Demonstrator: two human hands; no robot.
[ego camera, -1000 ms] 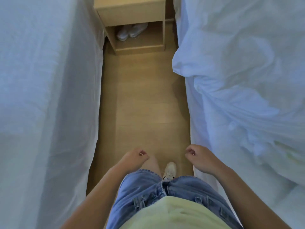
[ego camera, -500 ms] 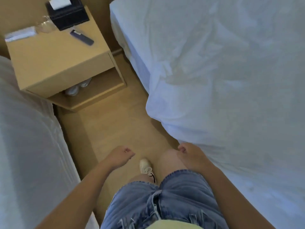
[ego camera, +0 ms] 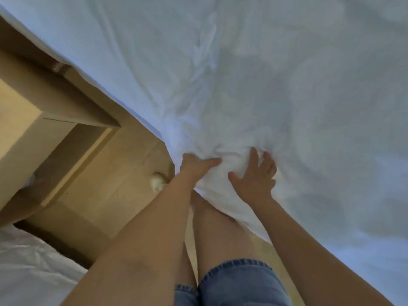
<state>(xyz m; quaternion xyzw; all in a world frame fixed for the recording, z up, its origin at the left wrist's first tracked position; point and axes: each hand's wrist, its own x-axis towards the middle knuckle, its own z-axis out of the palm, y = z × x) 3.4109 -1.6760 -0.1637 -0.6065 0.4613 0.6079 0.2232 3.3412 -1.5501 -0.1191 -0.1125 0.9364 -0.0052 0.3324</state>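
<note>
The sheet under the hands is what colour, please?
The sheet is plain white; head view.

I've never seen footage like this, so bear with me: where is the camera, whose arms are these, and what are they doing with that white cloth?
There is no machine here. A person wears one wide-angle camera on the head, looking down, so you see their own arms, denim shorts and a white shoe on the wooden floor. The big pale surface is a bed's white cover. At its edge the left hand pinches a bunched fold, while the right hand lies on the bunch with fingers spread. A wooden nightstand stands to the left, and a second bed shows at lower left.
</note>
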